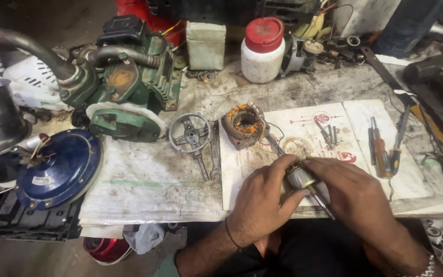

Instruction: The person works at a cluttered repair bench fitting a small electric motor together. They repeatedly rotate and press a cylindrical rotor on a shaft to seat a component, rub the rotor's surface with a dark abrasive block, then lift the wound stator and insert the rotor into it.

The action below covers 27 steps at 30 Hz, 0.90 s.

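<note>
Hands meet at the bench's near edge: my left hand (260, 197) and right hand (352, 192) grasp a rotor (302, 178), its middle hidden; bare board (242, 174) lies leftward.

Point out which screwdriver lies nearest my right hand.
The orange-handled screwdriver, lying just right of the right hand; the blue-and-yellow one lies farther right.

Shiny metal rotor (300, 178); grimy matt paper sheet (149, 184)

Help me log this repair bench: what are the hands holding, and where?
Both hands, left hand and right hand, grip a small motor rotor around its cylindrical body; its shaft sticks out.
</note>
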### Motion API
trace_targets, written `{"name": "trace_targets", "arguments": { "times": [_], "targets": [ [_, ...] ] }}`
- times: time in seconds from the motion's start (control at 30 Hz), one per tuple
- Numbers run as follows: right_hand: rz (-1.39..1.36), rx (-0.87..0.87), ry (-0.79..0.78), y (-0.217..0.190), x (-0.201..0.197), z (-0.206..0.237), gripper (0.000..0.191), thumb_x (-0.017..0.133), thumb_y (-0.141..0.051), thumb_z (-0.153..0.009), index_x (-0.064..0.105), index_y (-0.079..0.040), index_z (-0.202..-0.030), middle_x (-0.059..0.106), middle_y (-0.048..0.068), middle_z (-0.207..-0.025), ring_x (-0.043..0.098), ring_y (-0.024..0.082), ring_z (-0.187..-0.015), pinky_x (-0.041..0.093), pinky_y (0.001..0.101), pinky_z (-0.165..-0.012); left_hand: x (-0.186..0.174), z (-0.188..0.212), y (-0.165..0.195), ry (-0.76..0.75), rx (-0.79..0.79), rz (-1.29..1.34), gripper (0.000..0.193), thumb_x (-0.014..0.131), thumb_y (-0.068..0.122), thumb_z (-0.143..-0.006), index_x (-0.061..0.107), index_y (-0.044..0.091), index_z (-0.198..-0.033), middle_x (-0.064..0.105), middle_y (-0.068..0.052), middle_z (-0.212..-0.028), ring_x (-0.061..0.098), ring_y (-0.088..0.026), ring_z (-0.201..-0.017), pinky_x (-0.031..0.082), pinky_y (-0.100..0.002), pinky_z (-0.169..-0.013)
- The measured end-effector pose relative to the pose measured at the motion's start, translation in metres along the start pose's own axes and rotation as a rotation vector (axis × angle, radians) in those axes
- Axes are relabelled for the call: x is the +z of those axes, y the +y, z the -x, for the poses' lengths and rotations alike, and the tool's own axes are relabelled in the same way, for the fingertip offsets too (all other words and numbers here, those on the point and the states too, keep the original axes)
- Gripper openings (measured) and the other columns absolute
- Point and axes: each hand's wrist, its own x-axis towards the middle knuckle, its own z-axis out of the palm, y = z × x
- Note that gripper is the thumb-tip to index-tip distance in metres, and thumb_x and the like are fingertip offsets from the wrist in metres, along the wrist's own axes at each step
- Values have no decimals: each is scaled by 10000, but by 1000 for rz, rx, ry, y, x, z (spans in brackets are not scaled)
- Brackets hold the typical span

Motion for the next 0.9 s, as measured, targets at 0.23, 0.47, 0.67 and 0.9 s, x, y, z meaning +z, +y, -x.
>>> {"name": "trace_targets", "arguments": {
  "times": [0.23,0.47,0.67,0.9],
  "targets": [
    [12,-59,61,7,4,11,336,649,121,-812,710,-31,-1105,754,135,-1130,739,286,-1076,594,368,-901,-1,-1,0,-55,-22,-2,625,772,236,-907,481,66,-1433,732,-187,-990,732,-388,-911,577,-479,-828],
    [2,-59,17,10,-1,12,379,683,98,-771,717,-34,-1124,758,131,-1130,737,277,-1077,605,371,-886,0,-1,0,-79,-39,35,593,743,252,-945,468,62,-1434,753,-194,-1084,760,-388,-919,597,-478,-858],
    [44,-7,17,13,1,13,423,652,120,-758,722,-58,-1136,761,133,-1114,736,281,-1056,597,372,-867,0,0,-1,-85,-61,33,569,734,255,-951,484,47,-1417,758,-192,-1125,755,-396,-941,596,-473,-870],
    [-13,38,17,13,-2,11,445,622,147,-774,724,-60,-1155,771,108,-1119,746,259,-1023,588,353,-842,1,0,-2,18,71,3,529,740,230,-955,503,41,-1389,742,-187,-1193,699,-388,-1147,512,-464,-1049]
  ]
}}
